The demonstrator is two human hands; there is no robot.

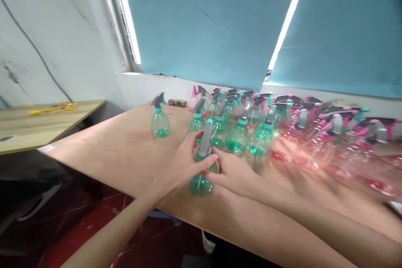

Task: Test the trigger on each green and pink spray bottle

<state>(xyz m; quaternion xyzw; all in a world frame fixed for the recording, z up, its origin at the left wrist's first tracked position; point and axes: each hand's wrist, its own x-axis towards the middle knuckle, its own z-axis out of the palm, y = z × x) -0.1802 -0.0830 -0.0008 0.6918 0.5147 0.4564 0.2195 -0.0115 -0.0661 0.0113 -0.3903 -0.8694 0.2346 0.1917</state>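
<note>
A green-tinted clear spray bottle (201, 185) with a grey and teal trigger head stands upright near the front edge of the table. My left hand (187, 158) is closed around its upper body from the left, thumb across the front below the head. From the right, my right hand (233, 172) grips the same bottle, its fingers curled against the side just under the neck. Parts of the bottle's neck and middle are hidden by my fingers. Just behind it is another green spray bottle (217, 132), one of several in a row.
Pink spray bottles (317, 150) crowd the right side of the wooden table (125, 150). One green spray bottle (161, 124) stands apart at the left. Small blocks (177, 103) lie by the wall. A side table (34, 127) at far left bears yellow pieces (59, 108).
</note>
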